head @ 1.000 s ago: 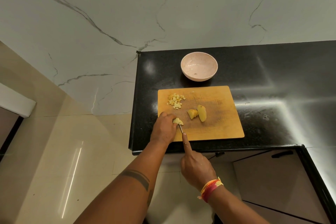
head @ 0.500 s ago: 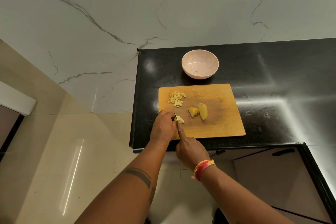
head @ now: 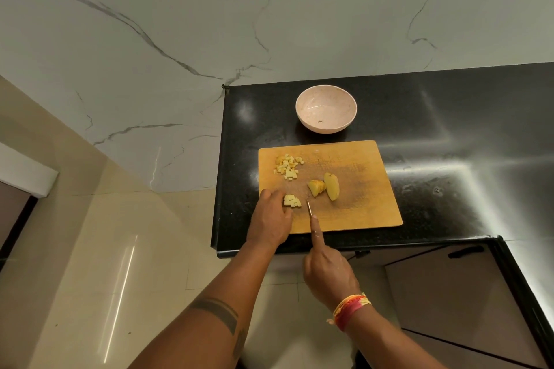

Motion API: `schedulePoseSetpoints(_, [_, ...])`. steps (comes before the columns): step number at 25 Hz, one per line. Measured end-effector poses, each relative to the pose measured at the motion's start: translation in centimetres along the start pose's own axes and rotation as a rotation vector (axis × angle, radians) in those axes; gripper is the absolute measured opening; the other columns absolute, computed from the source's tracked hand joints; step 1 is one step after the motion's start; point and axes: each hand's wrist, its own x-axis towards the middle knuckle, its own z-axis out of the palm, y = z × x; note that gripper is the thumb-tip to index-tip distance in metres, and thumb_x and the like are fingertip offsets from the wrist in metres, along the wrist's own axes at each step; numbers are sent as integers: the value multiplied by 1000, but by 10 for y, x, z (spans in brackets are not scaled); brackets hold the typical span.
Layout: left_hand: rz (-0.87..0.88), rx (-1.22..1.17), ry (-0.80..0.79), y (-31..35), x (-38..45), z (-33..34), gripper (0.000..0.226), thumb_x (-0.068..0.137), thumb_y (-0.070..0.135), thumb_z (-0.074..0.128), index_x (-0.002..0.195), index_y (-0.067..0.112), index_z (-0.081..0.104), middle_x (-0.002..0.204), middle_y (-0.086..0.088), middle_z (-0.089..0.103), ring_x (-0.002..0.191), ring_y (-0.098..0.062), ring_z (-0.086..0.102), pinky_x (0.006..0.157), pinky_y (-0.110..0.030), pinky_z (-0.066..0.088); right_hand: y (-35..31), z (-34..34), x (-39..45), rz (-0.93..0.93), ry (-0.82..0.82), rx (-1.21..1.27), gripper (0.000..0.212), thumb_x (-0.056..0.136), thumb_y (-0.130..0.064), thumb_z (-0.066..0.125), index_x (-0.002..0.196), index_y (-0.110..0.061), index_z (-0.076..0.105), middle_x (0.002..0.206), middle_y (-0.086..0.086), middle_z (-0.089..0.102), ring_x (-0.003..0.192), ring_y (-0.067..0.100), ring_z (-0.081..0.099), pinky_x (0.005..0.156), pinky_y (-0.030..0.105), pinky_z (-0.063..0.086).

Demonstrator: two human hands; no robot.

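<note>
Dicing step in hand, judged from the layout; items as follows.

- Pale yellow, partly cut vegetable piece point(head: 291, 201): sits on the near left part of the board, its top already scored into small blocks.
- Left hand point(head: 271, 219): nearer of the two to the piece. Fingers curled, tips pressed together against its left flank, pinning it down. The thumb's position cannot be told.
- Right hand point(head: 328, 272): hangs in front of the counter's near edge, wrapped round the handle of a slim steel knife point(head: 308, 207), forefinger laid straight along the spine.
- Key relation: the blade stands just right of the vegetable piece, apart from it by a narrow gap. Its long axis runs from near to far, roughly parallel to the piece's right face. A next cut would probably need the blade shifted left, towards the holding fingertips.
- Rectangular light wooden cutting board point(head: 359, 213): its near edge lies close behind both hands; bare wood opens to the right of the blade.
- Fanned yellow slices point(head: 317, 188) and yellow wedge point(head: 332, 186): touching each other, mid-board, beyond and right of the knife tip.
- Heap of small pale cubes point(head: 287, 167): far left part of the board, apart from the hands.
- Round pale pink bowl point(head: 326, 112): on the polished black stone counter point(head: 449, 135), just beyond the board's far edge.
</note>
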Motion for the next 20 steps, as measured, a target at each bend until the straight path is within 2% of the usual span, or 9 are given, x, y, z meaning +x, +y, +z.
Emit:
schedulePoseSetpoints(4, [-22,39,3,10,8,3,45,97,28,67,139,21,54,134,-1,45,114,-19,56,94,-32,50,-13,7,11,6,-46,18,82,100,-18,38,161,-27,-16,73,-2,58,58,12,52,48,26,32])
schedulePoseSetpoints(9, [-55,54,70,23,34,-1,39,99,22,63,137,20,56,135,-2,44,113,-21,56,94,-32,50,-32,2,49,8,-6,103,78,99,-16,37,164,-26,-4,79,6,63,62,19,56,55,33,40])
schedulePoseSetpoints(13, [-90,50,109,26,53,-4,34,99,22,63,133,22,59,133,-1,45,108,-19,57,91,-32,53,-28,-10,60,0,23,127,82,95,-16,40,163,-31,-2,72,4,63,60,21,58,54,36,46])
schedulePoseSetpoints(17, [34,53,109,27,44,3,24,100,25,60,124,24,63,125,3,49,104,-13,57,88,-33,56,-12,-22,35,-17,101,167,77,99,-15,43,164,-31,5,64,-2,57,53,14,50,47,27,33])
schedulePoseSetpoints(20, [134,-33,-10,37,37,12,29,99,30,60,128,27,62,124,6,51,108,-12,57,92,-35,55,-1,-27,28,-31,162,149,77,100,-13,43,164,-29,3,63,-4,55,52,12,47,47,24,29])
